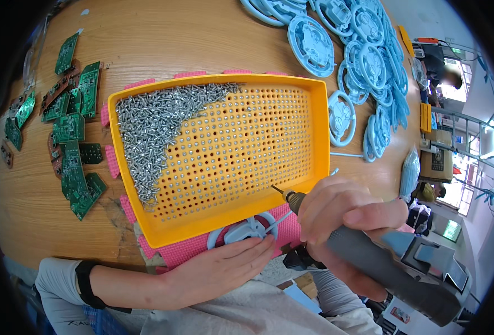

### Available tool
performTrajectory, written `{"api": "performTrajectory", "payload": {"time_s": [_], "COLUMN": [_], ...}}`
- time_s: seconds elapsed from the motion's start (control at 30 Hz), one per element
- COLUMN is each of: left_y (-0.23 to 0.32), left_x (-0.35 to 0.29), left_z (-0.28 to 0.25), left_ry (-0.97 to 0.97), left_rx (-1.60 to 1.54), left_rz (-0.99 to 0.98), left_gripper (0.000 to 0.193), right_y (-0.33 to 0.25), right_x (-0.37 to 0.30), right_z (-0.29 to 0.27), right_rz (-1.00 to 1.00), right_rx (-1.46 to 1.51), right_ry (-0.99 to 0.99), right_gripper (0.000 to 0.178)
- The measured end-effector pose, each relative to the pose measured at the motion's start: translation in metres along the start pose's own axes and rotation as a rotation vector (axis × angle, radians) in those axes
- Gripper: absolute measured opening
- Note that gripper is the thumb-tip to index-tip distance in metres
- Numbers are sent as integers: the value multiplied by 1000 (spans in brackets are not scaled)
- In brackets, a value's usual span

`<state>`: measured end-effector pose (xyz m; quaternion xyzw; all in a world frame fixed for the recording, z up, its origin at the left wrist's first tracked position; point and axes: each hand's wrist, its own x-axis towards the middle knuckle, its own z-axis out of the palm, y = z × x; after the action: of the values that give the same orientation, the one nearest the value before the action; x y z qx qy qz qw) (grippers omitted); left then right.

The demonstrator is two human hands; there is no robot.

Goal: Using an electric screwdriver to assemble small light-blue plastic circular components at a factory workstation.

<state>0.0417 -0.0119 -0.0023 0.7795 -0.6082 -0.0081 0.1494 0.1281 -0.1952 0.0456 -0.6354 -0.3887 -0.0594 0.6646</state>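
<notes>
My right hand [342, 215] is wrapped round a dark grey power screwdriver [384, 262]. Its thin bit points left, over the near right part of a yellow screw tray [202, 228]. Small screws stand in many of the tray's holes, and a heap of loose silver screws [146, 131] fills its far left corner. Close to my body, my left hand [222, 268] lies with fingers together over the near side of a light blue toy steering wheel [242, 230], holding it on the pink foam mat [183, 251]. That hand's thumb is hidden.
Green circuit boards [71, 128] lie scattered at the left of the wooden table [135, 39]. Many light blue steering wheel parts [370, 67] are piled at the far right. Other people [445, 78] and shelving [464, 125] are beyond the right edge.
</notes>
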Motion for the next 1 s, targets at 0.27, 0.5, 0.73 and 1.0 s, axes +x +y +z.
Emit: {"api": "performTrajectory", "payload": {"time_s": [0.27, 0.5, 0.73, 1.0], "left_y": [1, 1, 1, 0], "left_x": [1, 4, 5, 4], "left_z": [1, -8, -7, -9], "left_ry": [-3, -87, -81, -135], "left_rx": [22, -47, -130, -66], "left_rz": [1, -35, -81, -68], "left_gripper": [52, 49, 44, 47], "right_y": [-5, -67, -73, -64], "right_x": [1, -14, -39, -46], "right_z": [2, -4, 1, 23], "right_rz": [-47, -41, 137, 145], "right_rx": [-33, 213, 203, 227], "right_ry": [91, 60, -140, 95], "right_gripper": [72, 23, 27, 15]}}
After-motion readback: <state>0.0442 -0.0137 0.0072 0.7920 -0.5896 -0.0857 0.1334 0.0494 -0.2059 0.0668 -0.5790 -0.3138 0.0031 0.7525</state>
